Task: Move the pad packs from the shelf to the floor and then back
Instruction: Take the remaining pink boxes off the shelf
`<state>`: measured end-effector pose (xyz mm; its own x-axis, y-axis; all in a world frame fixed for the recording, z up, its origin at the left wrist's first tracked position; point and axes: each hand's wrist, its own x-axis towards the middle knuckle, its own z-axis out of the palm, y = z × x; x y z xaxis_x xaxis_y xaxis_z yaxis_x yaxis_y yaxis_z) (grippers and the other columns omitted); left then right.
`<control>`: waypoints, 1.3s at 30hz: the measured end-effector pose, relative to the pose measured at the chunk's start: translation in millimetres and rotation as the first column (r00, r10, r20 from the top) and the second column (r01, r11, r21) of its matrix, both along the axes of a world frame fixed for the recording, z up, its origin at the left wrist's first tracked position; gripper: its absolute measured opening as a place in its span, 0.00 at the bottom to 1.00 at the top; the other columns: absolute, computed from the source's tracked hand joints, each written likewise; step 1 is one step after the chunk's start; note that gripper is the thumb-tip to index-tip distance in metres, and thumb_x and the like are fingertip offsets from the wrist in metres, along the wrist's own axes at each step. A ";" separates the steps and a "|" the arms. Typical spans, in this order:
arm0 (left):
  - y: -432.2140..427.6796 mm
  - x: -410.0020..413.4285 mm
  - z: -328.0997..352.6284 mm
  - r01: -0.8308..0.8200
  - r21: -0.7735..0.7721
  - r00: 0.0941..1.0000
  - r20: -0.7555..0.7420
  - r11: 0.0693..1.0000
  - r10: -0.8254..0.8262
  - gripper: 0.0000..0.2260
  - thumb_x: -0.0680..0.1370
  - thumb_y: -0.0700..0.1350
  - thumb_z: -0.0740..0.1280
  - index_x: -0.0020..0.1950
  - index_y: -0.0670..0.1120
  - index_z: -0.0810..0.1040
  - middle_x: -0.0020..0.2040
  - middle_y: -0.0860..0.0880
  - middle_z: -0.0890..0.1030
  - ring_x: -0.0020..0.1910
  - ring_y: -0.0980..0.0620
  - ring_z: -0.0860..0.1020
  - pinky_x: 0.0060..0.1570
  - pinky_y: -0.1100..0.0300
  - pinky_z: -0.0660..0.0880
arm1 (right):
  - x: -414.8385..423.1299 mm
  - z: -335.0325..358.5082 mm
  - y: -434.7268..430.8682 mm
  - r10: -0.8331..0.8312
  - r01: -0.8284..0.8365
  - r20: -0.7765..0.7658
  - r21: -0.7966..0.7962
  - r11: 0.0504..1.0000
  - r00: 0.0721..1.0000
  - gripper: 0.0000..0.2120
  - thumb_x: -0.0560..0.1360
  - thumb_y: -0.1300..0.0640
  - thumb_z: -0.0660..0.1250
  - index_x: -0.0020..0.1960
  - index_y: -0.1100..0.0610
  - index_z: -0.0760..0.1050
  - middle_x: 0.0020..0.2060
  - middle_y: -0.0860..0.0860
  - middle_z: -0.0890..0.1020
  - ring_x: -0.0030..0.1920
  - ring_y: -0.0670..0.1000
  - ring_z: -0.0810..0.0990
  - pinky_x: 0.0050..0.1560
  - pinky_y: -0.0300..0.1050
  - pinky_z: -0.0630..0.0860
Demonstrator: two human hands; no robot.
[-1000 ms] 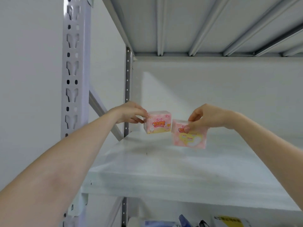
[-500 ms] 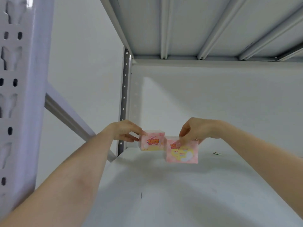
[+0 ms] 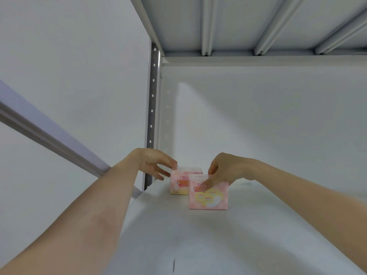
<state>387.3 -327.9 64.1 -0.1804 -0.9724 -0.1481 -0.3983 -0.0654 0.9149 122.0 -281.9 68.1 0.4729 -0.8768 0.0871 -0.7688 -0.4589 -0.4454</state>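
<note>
Pink pad pack with a yellow heart (image 3: 208, 196) stands upright on the white metal shelf (image 3: 218, 245). It is in front of a second pink pad pack with red letters (image 3: 178, 184) and a bit to its right. I cannot tell if the two touch. The right hand (image 3: 224, 169) comes in from the right and pinches the top of the front pack, thumb on the front face, fingers bent over the back. The left hand (image 3: 153, 161) comes in from the left with fingers stretched and spread. One fingertip touches the top left corner of the back pack. Just left of the packs stands a grey metal post with holes (image 3: 152, 116). A slanted grey bar (image 3: 49, 143) runs down behind the left arm. A ribbed grey shelf (image 3: 258, 22) is overhead, with a plain white wall (image 3: 258, 116) behind.
</note>
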 end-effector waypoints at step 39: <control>38.4 -5.1 -12.0 -0.169 -0.137 0.985 0.003 0.976 0.171 0.16 0.77 0.48 0.70 0.60 0.40 0.78 0.56 0.42 0.81 0.51 0.44 0.81 0.60 0.48 0.77 | 35.0 -18.8 33.5 -0.150 0.154 0.080 -0.049 0.987 0.986 0.30 0.63 0.46 0.80 0.54 0.61 0.70 0.51 0.52 0.73 0.52 0.52 0.76 0.49 0.48 0.82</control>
<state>382.2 -289.5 52.1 -0.0098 -0.9999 -0.0136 -0.4053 -0.0084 0.9141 157.0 -248.4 49.3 0.3250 -0.9308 0.1673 -0.7963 -0.3647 -0.4825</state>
